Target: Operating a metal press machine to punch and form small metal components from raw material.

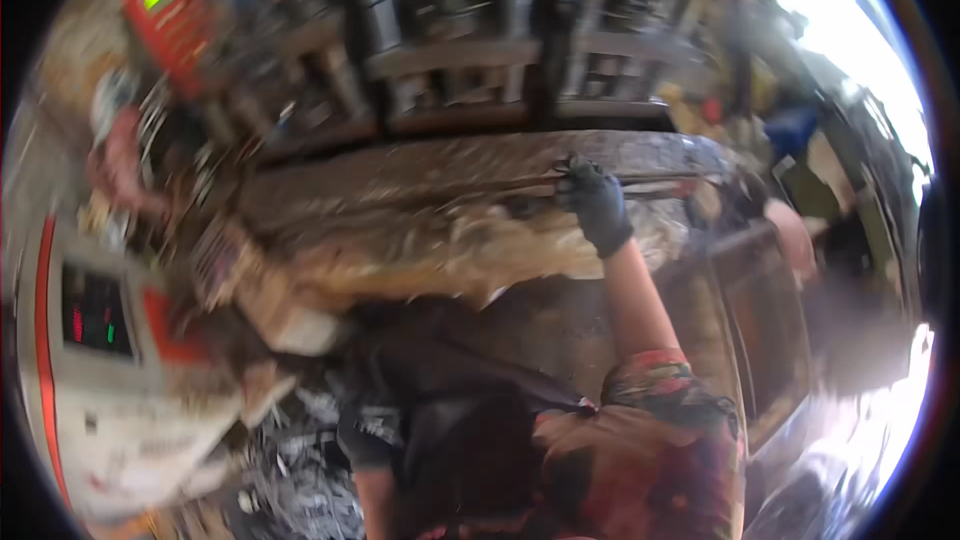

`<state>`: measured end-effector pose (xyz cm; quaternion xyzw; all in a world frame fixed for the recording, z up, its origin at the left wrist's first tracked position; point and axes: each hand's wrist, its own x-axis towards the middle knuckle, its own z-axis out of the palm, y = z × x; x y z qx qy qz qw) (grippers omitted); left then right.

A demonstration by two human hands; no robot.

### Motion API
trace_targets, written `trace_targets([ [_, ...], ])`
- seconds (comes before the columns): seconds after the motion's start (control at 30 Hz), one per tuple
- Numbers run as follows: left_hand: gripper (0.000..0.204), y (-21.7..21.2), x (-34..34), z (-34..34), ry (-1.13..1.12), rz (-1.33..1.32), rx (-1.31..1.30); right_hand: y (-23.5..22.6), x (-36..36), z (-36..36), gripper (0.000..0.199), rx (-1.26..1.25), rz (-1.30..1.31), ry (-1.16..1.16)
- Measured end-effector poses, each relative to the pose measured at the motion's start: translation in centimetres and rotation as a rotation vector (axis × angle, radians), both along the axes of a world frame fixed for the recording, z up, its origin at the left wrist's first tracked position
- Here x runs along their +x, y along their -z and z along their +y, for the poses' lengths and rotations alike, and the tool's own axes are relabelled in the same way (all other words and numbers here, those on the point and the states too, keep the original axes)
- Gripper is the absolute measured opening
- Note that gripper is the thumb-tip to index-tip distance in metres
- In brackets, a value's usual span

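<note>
My right hand (pixel 598 208), in a dark grey glove, reaches forward over the cluttered workbench (pixel 400 178). Its fingers are curled together at a long thin dark bar or edge (pixel 660 178); blur hides what, if anything, they hold. Under and beside that hand lies crumpled clear and brownish plastic sheeting (pixel 520 240). My left hand (pixel 368 430), gloved in dark material with pale marks, hangs low beside my dark apron (pixel 470 430). Its fingers are smeared and partly lost against the cloth.
A whitish machine cabinet (pixel 130 440) with a dark display stands at left. Shiny scrap strips (pixel 305 465) heap beside it. A dark rack (pixel 450 60) with several slots rises behind the bench. Further left is a red box (pixel 170 20) with a lit screen. A brown bin (pixel 765 320) sits right.
</note>
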<state>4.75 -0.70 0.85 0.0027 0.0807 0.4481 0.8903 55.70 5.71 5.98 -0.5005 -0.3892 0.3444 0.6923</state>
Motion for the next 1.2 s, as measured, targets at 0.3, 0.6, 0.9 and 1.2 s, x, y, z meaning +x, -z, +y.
trace_targets([
  [0.3, 0.02, -0.4, 4.4, 2.0, -0.164, 0.516, 0.108, -7.0, 16.3, -1.8, 0.069, -0.037, 0.539, 0.335],
  [0.6, 0.02, -1.7, 5.7, 3.3, -0.178, 0.436, 0.106, -10.5, 20.2, 5.9, 0.03, 0.25, 0.505, 0.262],
  [0.9, 0.06, -2.1, 5.0, 2.1, -0.214, 0.475, 0.047, -9.1, 21.4, 7.6, 0.023, 0.439, 0.609, 0.058],
  [1.2, 0.017, -2.0, 5.3, 2.3, -0.044, 0.417, -0.04, -3.4, 16.9, -1.1, 0.026, 0.593, 0.821, -0.081],
])
